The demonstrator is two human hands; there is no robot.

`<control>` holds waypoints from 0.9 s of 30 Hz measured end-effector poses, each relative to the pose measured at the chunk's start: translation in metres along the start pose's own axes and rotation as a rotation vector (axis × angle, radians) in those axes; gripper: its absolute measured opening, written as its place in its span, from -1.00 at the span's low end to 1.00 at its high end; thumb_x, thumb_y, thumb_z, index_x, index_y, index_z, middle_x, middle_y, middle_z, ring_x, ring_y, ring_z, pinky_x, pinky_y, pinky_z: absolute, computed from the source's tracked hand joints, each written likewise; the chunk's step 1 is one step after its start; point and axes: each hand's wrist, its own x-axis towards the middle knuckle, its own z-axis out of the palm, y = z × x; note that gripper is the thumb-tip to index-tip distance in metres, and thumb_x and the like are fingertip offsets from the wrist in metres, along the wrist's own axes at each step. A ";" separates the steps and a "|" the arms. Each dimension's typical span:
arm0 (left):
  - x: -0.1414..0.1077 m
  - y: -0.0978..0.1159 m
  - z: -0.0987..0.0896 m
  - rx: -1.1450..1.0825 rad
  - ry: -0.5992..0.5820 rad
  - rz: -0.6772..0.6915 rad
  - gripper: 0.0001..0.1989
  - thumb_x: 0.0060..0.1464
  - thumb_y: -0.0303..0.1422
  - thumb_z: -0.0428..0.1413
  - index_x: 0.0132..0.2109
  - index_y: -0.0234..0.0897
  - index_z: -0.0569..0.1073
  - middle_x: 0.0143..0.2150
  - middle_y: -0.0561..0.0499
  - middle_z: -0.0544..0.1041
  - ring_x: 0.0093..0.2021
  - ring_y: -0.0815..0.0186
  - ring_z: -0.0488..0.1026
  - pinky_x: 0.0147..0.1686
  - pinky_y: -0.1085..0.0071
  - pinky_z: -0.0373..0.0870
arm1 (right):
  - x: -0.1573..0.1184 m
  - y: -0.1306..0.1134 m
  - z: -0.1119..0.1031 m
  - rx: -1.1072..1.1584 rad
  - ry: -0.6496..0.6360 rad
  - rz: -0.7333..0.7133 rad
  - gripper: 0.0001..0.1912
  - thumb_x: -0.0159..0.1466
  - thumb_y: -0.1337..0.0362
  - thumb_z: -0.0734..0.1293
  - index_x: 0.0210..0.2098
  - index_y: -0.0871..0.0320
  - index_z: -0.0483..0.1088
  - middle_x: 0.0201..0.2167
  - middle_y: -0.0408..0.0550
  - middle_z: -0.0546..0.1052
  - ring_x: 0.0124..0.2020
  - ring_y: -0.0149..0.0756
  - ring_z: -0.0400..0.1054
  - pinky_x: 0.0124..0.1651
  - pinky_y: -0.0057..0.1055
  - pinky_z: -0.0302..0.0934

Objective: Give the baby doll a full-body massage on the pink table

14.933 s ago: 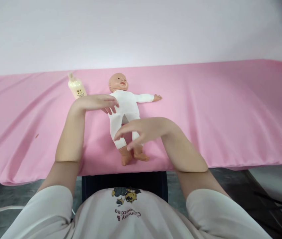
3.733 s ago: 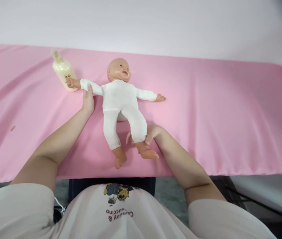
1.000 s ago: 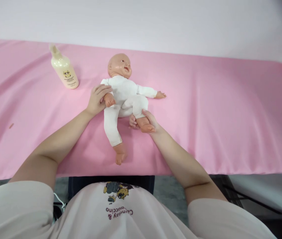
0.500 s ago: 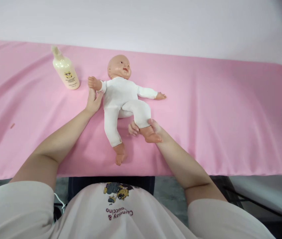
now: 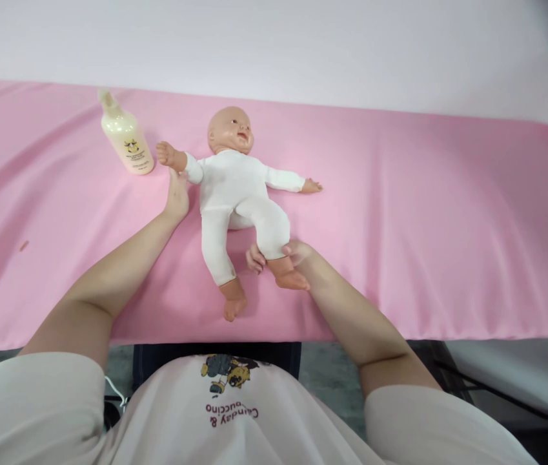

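A baby doll in a white suit lies on its back on the pink cloth, its head away from me and its bald face turned right. At the doll's arm on the left, my left hand is under the forearm; its fingers are mostly hidden behind the doll's hand and sleeve. My right hand is wrapped round the lower part of the doll's leg on the right, just above the foot, with fingertips showing on the inner side. The doll's other leg rests on the cloth.
A cream pump bottle with a cow-like print lies left of the doll. A small brownish piece is on the pink cloth at the far left. The table's front edge runs close to my body.
The doll's arm on the left has moved outward to the left, with my left hand at it. The leg in my right hand has come slightly lower, toward me.
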 end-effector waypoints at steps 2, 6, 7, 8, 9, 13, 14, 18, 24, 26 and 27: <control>-0.001 0.003 0.001 0.018 -0.027 0.028 -0.33 0.26 0.27 -0.09 0.31 0.00 0.26 0.37 -0.14 0.29 0.46 0.08 0.17 0.49 -0.01 0.07 | -0.001 0.000 0.001 0.041 0.040 -0.057 -0.37 0.14 -0.37 0.35 -0.37 0.12 0.33 -0.43 -0.12 0.34 -0.37 -0.28 0.26 -0.11 -0.26 0.25; -0.003 0.012 0.005 0.034 -0.105 0.037 -0.35 0.23 0.25 -0.02 0.28 0.00 0.31 0.36 -0.14 0.34 0.43 0.03 0.22 0.46 -0.03 0.10 | -0.003 -0.001 -0.009 0.108 0.100 -0.115 -0.22 0.11 -0.57 0.16 -0.45 0.08 0.25 -0.48 -0.16 0.26 -0.40 -0.27 0.23 0.04 -0.16 0.31; -0.003 0.015 0.005 0.048 -0.135 0.045 -0.33 0.22 0.27 -0.01 0.26 -0.04 0.34 0.33 -0.16 0.37 0.42 0.01 0.24 0.45 -0.04 0.11 | -0.003 -0.001 -0.013 0.131 0.114 -0.115 -0.21 0.10 -0.58 0.14 -0.46 0.08 0.23 -0.49 -0.16 0.25 -0.40 -0.27 0.23 0.05 -0.16 0.33; -0.003 0.019 0.006 0.067 -0.171 0.062 -0.31 0.20 0.28 -0.01 0.23 -0.07 0.37 0.29 -0.18 0.41 0.39 -0.02 0.27 0.44 -0.06 0.11 | -0.003 -0.001 -0.016 0.154 0.141 -0.109 -0.21 0.10 -0.58 0.14 -0.47 0.08 0.23 -0.49 -0.16 0.25 -0.39 -0.27 0.24 0.04 -0.16 0.34; -0.003 0.024 0.007 0.088 -0.210 0.082 -0.30 0.18 0.30 0.00 0.21 -0.10 0.40 0.26 -0.19 0.44 0.37 -0.04 0.30 0.43 -0.07 0.12 | -0.002 0.000 -0.018 0.176 0.186 -0.096 -0.21 0.11 -0.57 0.16 -0.47 0.08 0.23 -0.48 -0.16 0.25 -0.39 -0.28 0.25 0.02 -0.17 0.36; -0.001 0.042 0.009 0.164 -0.337 0.145 -0.26 0.11 0.32 0.06 0.18 -0.13 0.46 0.25 -0.22 0.46 0.34 -0.10 0.31 0.42 -0.10 0.07 | -0.001 -0.002 -0.019 0.246 0.453 -0.017 -0.23 0.11 -0.54 0.22 -0.48 0.11 0.26 -0.48 -0.15 0.30 -0.39 -0.29 0.29 -0.09 -0.24 0.42; -0.001 0.045 0.010 0.182 -0.358 0.147 -0.25 0.10 0.32 0.06 0.18 -0.13 0.46 0.26 -0.22 0.45 0.35 -0.12 0.29 0.42 -0.11 0.05 | -0.001 -0.004 -0.018 0.259 0.514 0.003 -0.23 0.12 -0.54 0.21 -0.48 0.12 0.26 -0.48 -0.14 0.31 -0.40 -0.30 0.30 -0.11 -0.25 0.42; -0.001 0.045 0.012 0.226 -0.390 0.153 -0.22 0.12 0.34 0.00 0.20 -0.15 0.46 0.31 -0.22 0.41 0.37 -0.12 0.26 0.43 -0.11 0.00 | -0.002 -0.008 -0.015 0.282 0.631 0.053 -0.23 0.15 -0.53 0.19 -0.47 0.12 0.28 -0.48 -0.13 0.33 -0.40 -0.30 0.31 -0.14 -0.26 0.42; 0.000 0.027 0.011 0.152 -0.355 0.156 -0.22 0.17 0.34 -0.06 0.24 -0.14 0.39 0.31 -0.17 0.41 0.40 -0.07 0.24 0.44 -0.07 0.02 | -0.001 0.000 -0.020 0.221 0.402 -0.049 -0.22 0.12 -0.56 0.18 -0.47 0.10 0.26 -0.47 -0.14 0.30 -0.38 -0.29 0.28 -0.05 -0.22 0.39; 0.000 0.024 0.009 0.143 -0.341 0.135 -0.27 0.26 0.28 -0.10 0.29 -0.15 0.33 0.35 -0.15 0.37 0.41 0.00 0.22 0.44 -0.05 0.02 | -0.001 0.002 -0.018 0.181 0.311 -0.090 -0.21 0.11 -0.58 0.15 -0.47 0.08 0.24 -0.48 -0.15 0.27 -0.39 -0.28 0.24 -0.04 -0.19 0.37; 0.000 0.023 0.008 0.136 -0.326 0.118 -0.28 0.30 0.26 -0.12 0.31 -0.16 0.29 0.37 -0.13 0.35 0.43 0.03 0.20 0.44 -0.04 0.02 | -0.001 0.002 -0.017 0.157 0.280 -0.100 -0.21 0.11 -0.58 0.14 -0.46 0.08 0.25 -0.47 -0.15 0.26 -0.39 -0.27 0.23 -0.04 -0.18 0.35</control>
